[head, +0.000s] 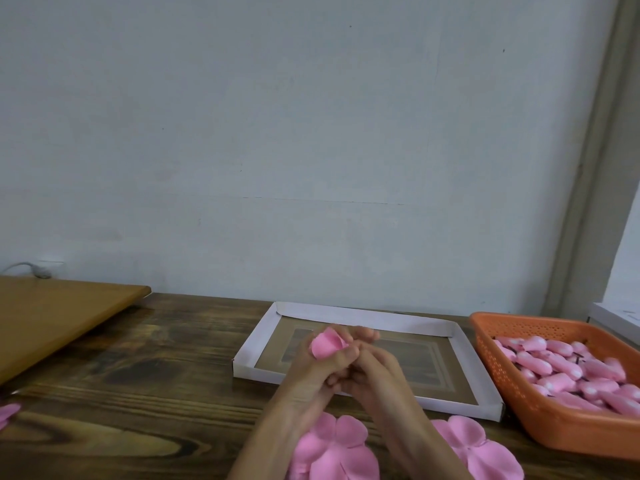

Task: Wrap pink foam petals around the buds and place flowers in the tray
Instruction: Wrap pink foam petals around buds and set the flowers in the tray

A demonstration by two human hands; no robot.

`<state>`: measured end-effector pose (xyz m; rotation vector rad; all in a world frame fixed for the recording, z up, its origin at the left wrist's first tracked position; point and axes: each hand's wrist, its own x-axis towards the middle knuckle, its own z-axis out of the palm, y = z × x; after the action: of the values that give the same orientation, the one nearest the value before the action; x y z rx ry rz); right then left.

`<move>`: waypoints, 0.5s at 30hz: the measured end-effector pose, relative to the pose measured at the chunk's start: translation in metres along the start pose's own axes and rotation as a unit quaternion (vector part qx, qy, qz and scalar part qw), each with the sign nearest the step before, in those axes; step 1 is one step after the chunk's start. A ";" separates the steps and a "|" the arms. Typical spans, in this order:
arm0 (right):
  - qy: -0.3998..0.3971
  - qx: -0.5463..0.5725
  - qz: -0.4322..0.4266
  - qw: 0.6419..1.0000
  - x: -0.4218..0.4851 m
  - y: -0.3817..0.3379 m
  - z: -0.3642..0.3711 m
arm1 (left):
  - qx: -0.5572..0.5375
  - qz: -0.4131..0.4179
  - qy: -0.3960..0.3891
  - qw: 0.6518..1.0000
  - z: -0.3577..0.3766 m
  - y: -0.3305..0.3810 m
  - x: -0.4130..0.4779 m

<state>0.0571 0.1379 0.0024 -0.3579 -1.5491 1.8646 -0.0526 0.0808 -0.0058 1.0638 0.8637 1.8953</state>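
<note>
My left hand (313, 370) and my right hand (372, 370) are pressed together above the near edge of the white cardboard tray (367, 318). Between their fingers they hold a pink foam flower (327, 344), its petals curled around a hidden bud. The left thumb and fingers wrap the flower's lower part; the right fingers close in from the right beside it. Flat pink foam petal sheets (334, 448) lie on the table under my wrists, with more petal sheets (481, 448) to the right. The tray's brown bottom holds no flowers.
An orange plastic basket (540, 420) at the right holds several pink buds (568, 370) on dark stems. A light wooden board (59, 317) lies at the back left. A pink piece (8, 412) pokes in at the left edge. The dark wooden table (145, 386) meets a pale wall.
</note>
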 end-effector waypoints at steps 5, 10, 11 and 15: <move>0.002 0.007 0.018 1.000 0.001 0.001 0.005 | 0.035 0.006 0.087 0.996 0.010 -0.001 -0.003; -0.064 0.006 0.003 0.998 0.000 0.004 0.003 | 0.067 0.028 0.173 0.982 0.012 0.000 -0.002; -0.063 0.015 0.013 0.998 0.000 0.006 0.003 | 0.075 0.042 0.178 0.980 0.012 0.001 -0.001; -0.069 0.059 0.066 0.994 -0.001 0.008 0.004 | 0.113 0.050 0.153 0.980 0.012 -0.001 -0.002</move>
<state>0.0528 0.1335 -0.0048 -0.2891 -1.5277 2.1133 -0.0411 0.0814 -0.0024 0.9768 1.2451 2.1183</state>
